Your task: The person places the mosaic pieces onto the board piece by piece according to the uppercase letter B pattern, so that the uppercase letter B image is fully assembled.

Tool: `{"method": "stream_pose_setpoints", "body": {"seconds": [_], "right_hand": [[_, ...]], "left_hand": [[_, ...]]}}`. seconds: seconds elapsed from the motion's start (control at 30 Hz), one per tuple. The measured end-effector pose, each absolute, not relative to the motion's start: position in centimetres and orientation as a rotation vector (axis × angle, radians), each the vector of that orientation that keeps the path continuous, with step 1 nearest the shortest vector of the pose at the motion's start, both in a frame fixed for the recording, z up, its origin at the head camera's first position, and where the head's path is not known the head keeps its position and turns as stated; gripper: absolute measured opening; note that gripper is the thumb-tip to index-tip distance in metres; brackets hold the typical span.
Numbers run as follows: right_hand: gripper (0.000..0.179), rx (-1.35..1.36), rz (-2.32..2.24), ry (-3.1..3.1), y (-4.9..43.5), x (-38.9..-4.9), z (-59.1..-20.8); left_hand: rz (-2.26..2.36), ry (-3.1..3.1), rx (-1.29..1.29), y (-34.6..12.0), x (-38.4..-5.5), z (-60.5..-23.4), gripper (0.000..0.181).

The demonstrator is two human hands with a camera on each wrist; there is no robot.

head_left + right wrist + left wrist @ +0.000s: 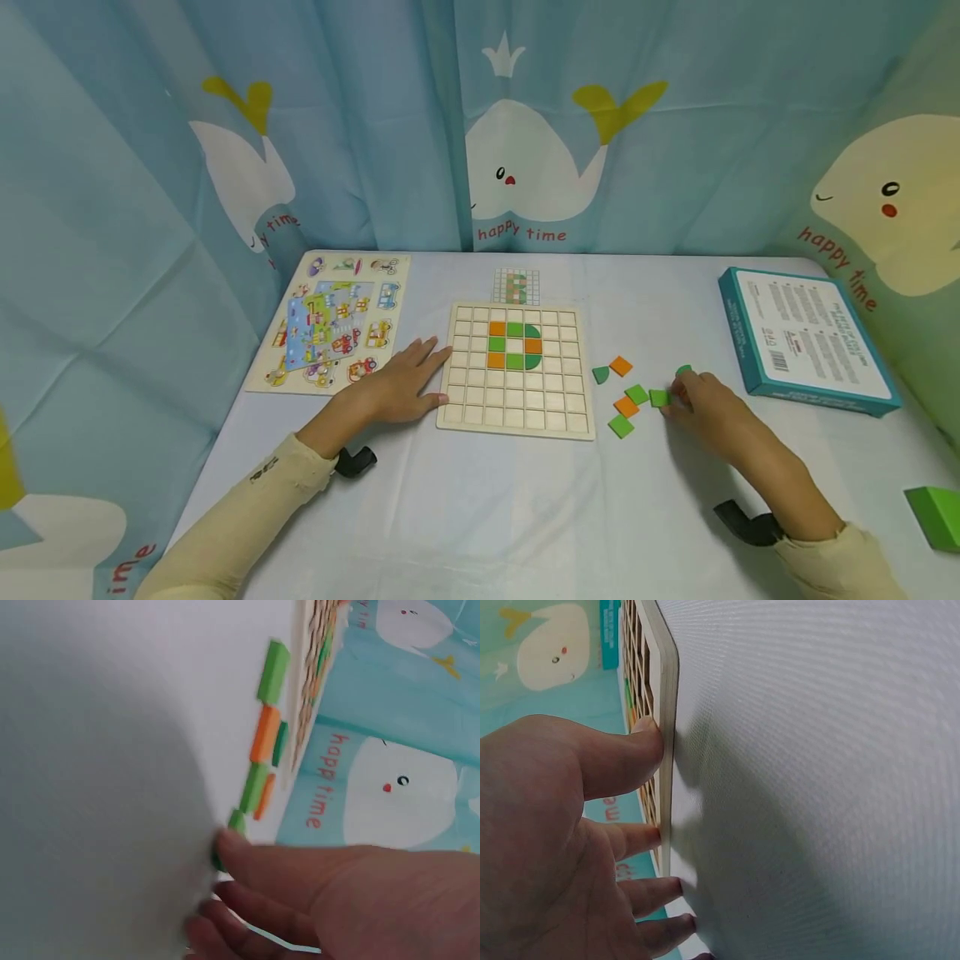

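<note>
My left hand (405, 382) lies at the left edge of a wooden grid board (516, 412), its fingers spread. In the left wrist view the thumb (622, 761) touches the board's edge. Orange and green pieces form a ring-like shape in the grid. On the right, my right hand (708, 412) pinches a dark green quarter-round piece (683, 369), partly hidden by the fingers. Just left of its fingertips lies a light green square (659, 398). Several loose pieces lie between hand and board, among them an orange square (621, 366) and a dark green quarter-round (601, 375).
A small pattern card (516, 286) lies behind the board. At the left is a picture puzzle board (262, 379) with a picture sheet (330, 325) on it. A teal box (817, 333) stands far right, a green block (936, 518) at the right edge. Curtains (412, 125) surround the table.
</note>
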State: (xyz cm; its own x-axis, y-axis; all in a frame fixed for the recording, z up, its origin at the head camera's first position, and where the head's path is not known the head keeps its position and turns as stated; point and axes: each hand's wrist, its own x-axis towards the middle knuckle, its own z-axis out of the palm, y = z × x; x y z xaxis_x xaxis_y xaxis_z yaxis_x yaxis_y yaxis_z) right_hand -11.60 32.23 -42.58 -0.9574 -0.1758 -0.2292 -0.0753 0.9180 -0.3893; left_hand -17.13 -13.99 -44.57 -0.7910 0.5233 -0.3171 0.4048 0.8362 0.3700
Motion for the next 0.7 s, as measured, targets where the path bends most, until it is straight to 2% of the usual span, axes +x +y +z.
{"method": "stream_pose_setpoints", "body": {"seconds": [0.1, 0.3, 0.5, 0.7], "right_hand": [[0.028, -0.159, -0.6, 2.868, 31.9, -11.0, -43.1], [0.036, -0.172, -0.657, 2.918, 31.8, -10.8, -43.7], [0.028, -0.301, -0.699, 2.938, 31.8, -11.1, -43.9], [0.028, -0.313, -0.736, 2.923, 32.0, -11.3, -44.1]], "left_hand": [[0.4, 2.606, 0.694, -14.0, -17.1, -44.6, 0.08], [0.396, 2.607, 0.689, -14.1, -17.1, -44.5, 0.08], [0.395, 2.604, 0.691, -14.0, -17.1, -44.5, 0.08], [0.398, 2.603, 0.694, -13.9, -17.0, -44.3, 0.08]]}}
